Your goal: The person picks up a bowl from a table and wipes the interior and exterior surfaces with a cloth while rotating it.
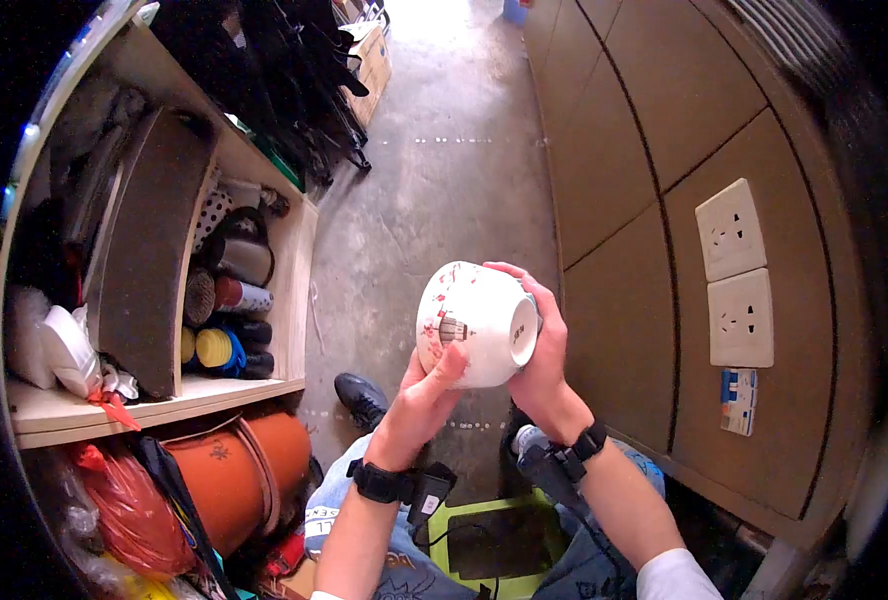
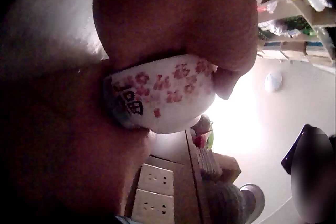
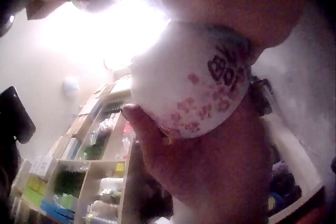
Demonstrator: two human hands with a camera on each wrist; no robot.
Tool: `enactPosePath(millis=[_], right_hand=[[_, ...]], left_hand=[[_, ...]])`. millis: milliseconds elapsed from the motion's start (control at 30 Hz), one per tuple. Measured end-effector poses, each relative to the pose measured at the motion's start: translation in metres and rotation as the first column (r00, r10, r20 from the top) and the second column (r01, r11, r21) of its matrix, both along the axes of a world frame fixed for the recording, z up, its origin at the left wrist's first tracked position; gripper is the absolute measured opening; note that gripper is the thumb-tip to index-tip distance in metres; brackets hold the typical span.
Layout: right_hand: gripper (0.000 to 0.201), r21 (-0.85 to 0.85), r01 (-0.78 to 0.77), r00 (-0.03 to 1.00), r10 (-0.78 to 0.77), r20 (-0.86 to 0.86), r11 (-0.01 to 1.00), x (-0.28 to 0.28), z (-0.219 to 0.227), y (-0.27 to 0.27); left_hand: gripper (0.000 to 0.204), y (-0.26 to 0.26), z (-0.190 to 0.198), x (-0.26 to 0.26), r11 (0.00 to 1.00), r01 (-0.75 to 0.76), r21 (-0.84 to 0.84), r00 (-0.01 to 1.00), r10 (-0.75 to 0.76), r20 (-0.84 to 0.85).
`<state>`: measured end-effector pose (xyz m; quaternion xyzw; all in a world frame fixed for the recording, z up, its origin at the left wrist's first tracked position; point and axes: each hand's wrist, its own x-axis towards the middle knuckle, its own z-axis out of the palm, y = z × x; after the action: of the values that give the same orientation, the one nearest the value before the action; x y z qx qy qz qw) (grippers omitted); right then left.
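Note:
Both hands hold a white porcelain bowl [image 1: 474,335] in front of the body, tipped onto its side with its foot ring facing right in the head view. Red blossoms and a small dark drawing decorate its wall, and a dark mark shows inside the foot. My left hand [image 1: 429,390] grips the near left side, thumb laid across the wall. Around the far right side curls my right hand [image 1: 546,365], near the base. In the left wrist view the bowl [image 2: 168,95] shows a large black character; its inside is hidden in every view.
To the left stands a wooden shelf unit [image 1: 294,240] with jars and bags. Below it are an orange drum [image 1: 229,475] and a red plastic bag [image 1: 129,510]. Brown panels with white sockets [image 1: 739,315] line the right. A green stool [image 1: 444,535] sits between the legs.

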<state>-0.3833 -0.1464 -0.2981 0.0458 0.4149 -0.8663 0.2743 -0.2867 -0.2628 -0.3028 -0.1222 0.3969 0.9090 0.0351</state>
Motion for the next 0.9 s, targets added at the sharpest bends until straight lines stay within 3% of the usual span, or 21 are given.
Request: enactPosePath(millis=[33, 67, 100, 133, 167, 233, 400, 467, 600, 667, 700, 833, 900], right_hand=[[0.043, -0.02, 0.017, 0.999, -0.016, 0.032, 1.0, 0.003, 0.0, -0.001], [0.043, -0.021, 0.016, 0.999, -0.015, 0.03, 1.0, 0.005, -0.005, -0.003], [0.044, -0.072, 0.038, 0.989, -0.027, 0.147, 0.997, 0.008, -0.014, -0.004], [0.045, -0.119, 0.065, 0.964, -0.032, 0.263, 0.991, 0.011, -0.019, -0.005], [0.045, -0.12, 0.066, 0.964, -0.033, 0.262, 0.991, 0.014, -0.019, -0.004], [0.049, -0.245, 0.032, 0.957, 0.041, 0.289, 0.969, 0.021, -0.016, -0.004], [0.051, -0.365, -0.064, 0.971, 0.143, 0.194, 0.929, 0.018, -0.017, 0.004], [0.05, -0.236, -0.029, 0.977, 0.077, 0.197, 0.971, 0.014, -0.01, 0.002], [0.047, -0.186, 0.0, 0.977, 0.04, 0.211, 0.983, 0.006, -0.013, 0.0], [0.045, -0.143, 0.058, 0.982, -0.031, 0.185, 0.988, 0.002, -0.018, 0.0], [0.045, -0.142, 0.059, 0.982, -0.032, 0.185, 0.988, 0.0, -0.017, 0.001], [0.045, -0.038, 0.045, 0.998, -0.043, 0.051, 0.998, -0.007, -0.006, 0.0], [0.045, -0.004, 0.045, 0.999, -0.045, -0.001, 0.999, -0.01, -0.003, 0.001]], left_hand=[[0.062, 0.0, -0.003, 0.001, 1.0, -0.001, -0.001, 1.0, 0.001, -0.002], [0.06, 0.001, -0.004, 0.001, 0.99, 0.024, -0.138, 1.0, -0.025, -0.011], [0.058, 0.001, -0.001, -0.001, 0.961, 0.046, -0.272, 0.999, -0.052, -0.016], [0.036, 0.0, 0.007, 0.003, 0.949, 0.096, -0.301, 0.99, -0.059, 0.131], [0.036, 0.003, 0.006, 0.002, 0.948, 0.097, -0.302, 0.99, -0.06, 0.131], [0.034, 0.014, 0.001, -0.001, 0.872, -0.032, -0.489, 0.983, -0.061, -0.172], [0.033, 0.016, 0.008, -0.006, 0.882, -0.008, -0.472, 0.982, -0.082, -0.169], [0.033, 0.014, 0.009, -0.006, 0.918, -0.007, -0.398, 0.987, -0.057, -0.148], [0.035, 0.007, 0.01, 0.0, 0.95, 0.027, -0.311, 0.996, -0.052, -0.072], [0.039, 0.001, -0.002, 0.003, 0.991, 0.028, -0.127, 0.998, -0.035, -0.06], [0.039, 0.001, -0.002, 0.002, 0.991, 0.028, -0.127, 0.998, -0.036, -0.059], [0.055, -0.006, -0.002, -0.008, 0.998, 0.054, 0.027, 0.969, -0.046, -0.242], [0.057, -0.007, 0.002, -0.008, 0.973, -0.01, 0.232, 0.994, 0.036, -0.108]])
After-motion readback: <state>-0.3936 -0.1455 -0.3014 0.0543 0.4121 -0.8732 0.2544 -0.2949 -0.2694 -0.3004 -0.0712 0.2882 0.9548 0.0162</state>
